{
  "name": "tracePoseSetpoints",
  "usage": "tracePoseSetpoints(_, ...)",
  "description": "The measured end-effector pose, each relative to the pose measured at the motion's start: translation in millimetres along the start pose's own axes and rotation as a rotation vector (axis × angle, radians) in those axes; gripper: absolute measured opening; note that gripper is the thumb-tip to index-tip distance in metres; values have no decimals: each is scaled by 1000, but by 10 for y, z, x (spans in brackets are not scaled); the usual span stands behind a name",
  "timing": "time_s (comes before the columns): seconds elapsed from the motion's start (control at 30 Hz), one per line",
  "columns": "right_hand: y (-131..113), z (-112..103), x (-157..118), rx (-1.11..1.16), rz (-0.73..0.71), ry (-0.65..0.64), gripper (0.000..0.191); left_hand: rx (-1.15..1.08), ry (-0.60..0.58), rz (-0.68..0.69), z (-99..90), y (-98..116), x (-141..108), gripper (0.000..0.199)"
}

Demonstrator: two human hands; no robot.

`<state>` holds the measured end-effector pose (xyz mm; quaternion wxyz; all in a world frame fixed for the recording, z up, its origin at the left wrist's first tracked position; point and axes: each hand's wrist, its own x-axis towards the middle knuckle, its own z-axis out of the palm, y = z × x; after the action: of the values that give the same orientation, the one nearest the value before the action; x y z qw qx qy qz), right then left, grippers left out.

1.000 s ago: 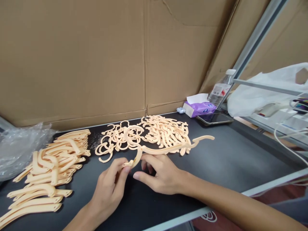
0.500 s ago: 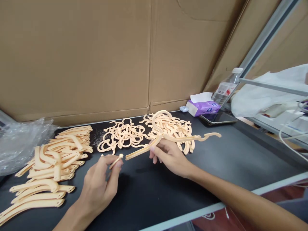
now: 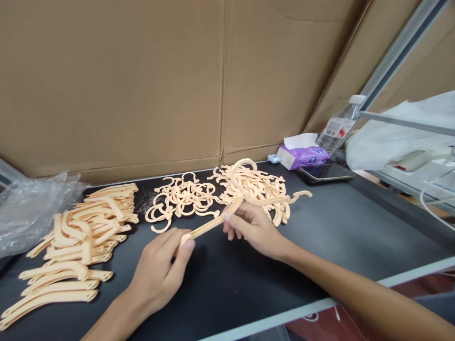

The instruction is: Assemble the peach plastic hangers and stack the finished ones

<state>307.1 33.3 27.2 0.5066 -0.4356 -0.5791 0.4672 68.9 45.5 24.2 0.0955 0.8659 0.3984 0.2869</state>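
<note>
A peach plastic clothes hanger (image 3: 209,226) with a curved hook on top is held over the table. My right hand (image 3: 256,230) is closed around its middle, just below the hook. Its right arm ends in a small curled end piece (image 3: 301,194). At the left arm's tip, my left hand (image 3: 159,265) pinches a small peach plastic piece (image 3: 185,238) against the hanger. Fingers cover most of that piece, so I cannot tell how far it sits in the arm.
Left lies a pile of hanger arms (image 3: 85,232) beside a clear plastic bag (image 3: 31,213). Behind my hands are heaps of curved small pieces (image 3: 185,196) and more peach parts (image 3: 265,182). A phone (image 3: 326,172), tissue pack (image 3: 302,156) and bottle (image 3: 339,125) stand back right.
My left hand has moved right and slightly up, bringing the small piece from apart to the hanger's left tip. The hanger's right end has shifted slightly left.
</note>
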Motion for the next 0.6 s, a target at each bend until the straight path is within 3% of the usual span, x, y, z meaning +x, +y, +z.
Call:
tracePoseSetpoints(0.17, 25, 37, 4, 37, -19, -1, 28, 45, -126, 70, 84, 19, 11, 33)
tracePoseSetpoints(0.3, 41, 75, -12, 162, 43, -75, 34, 68, -109, 147, 102, 38, 16, 32)
tracePoseSetpoints(0.47, 58, 91, -14, 144, 125, -252, 32, 109, -91, 184, 127, 2, 6, 30)
tracePoseSetpoints(0.6, 79, 57, 19, 205, 143, -231, 36, 152, -57, 151, 152, -51, -15, 30)
